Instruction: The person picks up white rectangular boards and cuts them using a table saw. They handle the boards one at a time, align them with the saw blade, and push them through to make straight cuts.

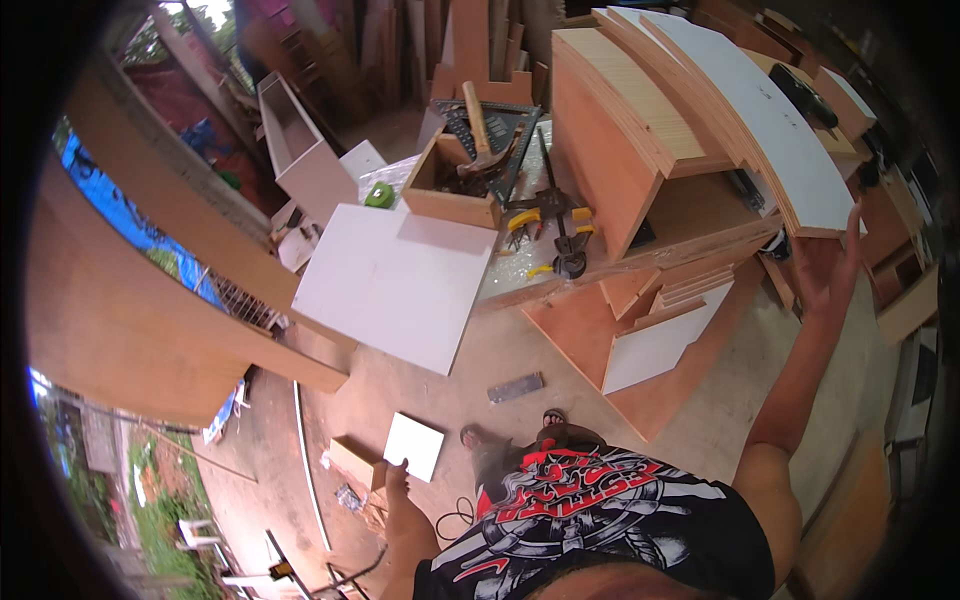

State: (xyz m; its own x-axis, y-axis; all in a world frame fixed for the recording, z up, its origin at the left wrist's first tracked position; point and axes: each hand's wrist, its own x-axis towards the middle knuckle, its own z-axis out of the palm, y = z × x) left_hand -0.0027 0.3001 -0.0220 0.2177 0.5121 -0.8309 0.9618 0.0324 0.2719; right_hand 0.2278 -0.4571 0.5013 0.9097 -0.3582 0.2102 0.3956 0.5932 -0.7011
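Note:
My right hand (828,272) grips the near end of a long white-faced plywood panel (765,110), one digit lying along its edge and the other fingers partly hidden beneath. The panel lies on stacked plywood strips (650,90) atop an open-fronted wooden cabinet (608,150). Low at my left side hangs my left hand (397,480), in front of a small white square board (414,447) and a small wooden block (357,462) on the floor. Its fingers are mostly hidden, and contact with these pieces is unclear.
A worktable carries a large white board (395,280), a wooden box (450,205) with a hammer (478,125), a green tape measure (380,195) and a bar clamp (565,225). White-faced offcuts (665,345) lean below it. A metal plate (515,388) lies on the floor.

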